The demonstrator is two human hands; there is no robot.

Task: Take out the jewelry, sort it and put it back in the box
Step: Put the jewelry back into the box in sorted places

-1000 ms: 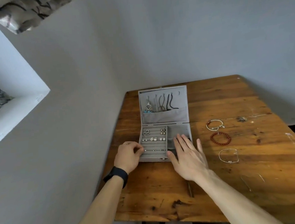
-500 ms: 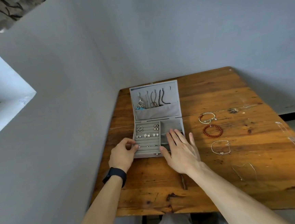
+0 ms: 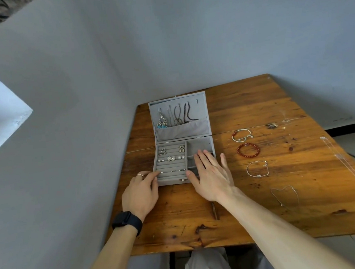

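Note:
A grey jewelry box [image 3: 201, 144] lies open on the wooden table [image 3: 265, 219], its lid [image 3: 180, 132] tilted back with necklaces hanging inside. Rings and earrings [image 3: 170, 158] sit in the left padded slots. My left hand [image 3: 142, 191] grips the box's front left corner, fingers curled over the rim. My right hand [image 3: 211, 174] lies flat with straight fingers over the right compartments. Right of the box lie a white bracelet [image 3: 241, 135], a red bead bracelet [image 3: 248, 150], a thin silver bracelet [image 3: 257, 168] and a fine chain [image 3: 284, 193].
The table stands against a grey wall on its left and far sides. A long pale scratch [image 3: 346, 162] runs along the right part of the table. The near edge is just above my lap.
The view has shifted a little, bringing the fine chain into sight. Both hands stay on the box in nearly the same pose.

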